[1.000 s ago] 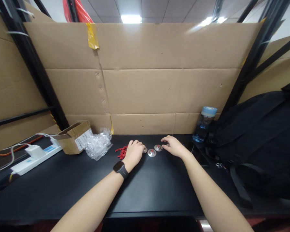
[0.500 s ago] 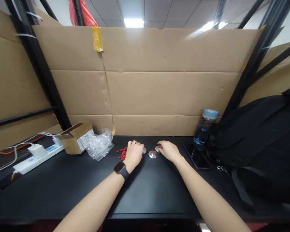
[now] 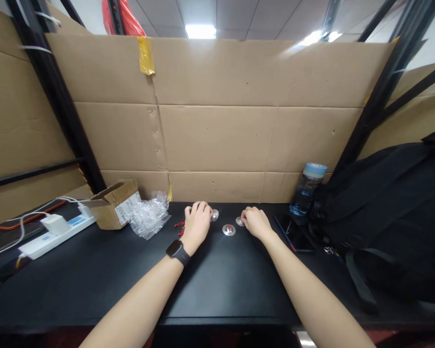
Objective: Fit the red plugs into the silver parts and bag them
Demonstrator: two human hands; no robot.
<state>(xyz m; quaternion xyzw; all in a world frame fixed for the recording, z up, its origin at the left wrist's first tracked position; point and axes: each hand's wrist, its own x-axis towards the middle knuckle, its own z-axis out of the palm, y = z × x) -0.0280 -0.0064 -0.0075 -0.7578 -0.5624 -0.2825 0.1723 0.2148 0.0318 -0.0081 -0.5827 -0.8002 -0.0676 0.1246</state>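
On the black desk, a small round shiny disc [image 3: 229,230] with a red centre lies between my two hands. My left hand [image 3: 197,223], with a dark watch on its wrist, is curled; a second shiny disc [image 3: 214,215] shows tilted at its fingertips. My right hand [image 3: 256,222] has its fingers closed on the edge of a third disc [image 3: 239,221], partly covered by the fingers. Thin red pieces [image 3: 181,228] lie in a small heap, mostly hidden behind my left hand.
To the left are crumpled clear plastic [image 3: 149,216], an opened cardboard box [image 3: 112,207] and a white power strip [image 3: 60,237]. To the right are a phone [image 3: 300,237], a blue-lidded bottle [image 3: 306,191] and a black backpack [image 3: 395,208]. A cardboard wall [image 3: 217,140] closes off the back.
My left hand has shifted slightly left and away from me, its disc moving with it. My right hand has drawn a little to the right with its disc. The middle disc stays put.
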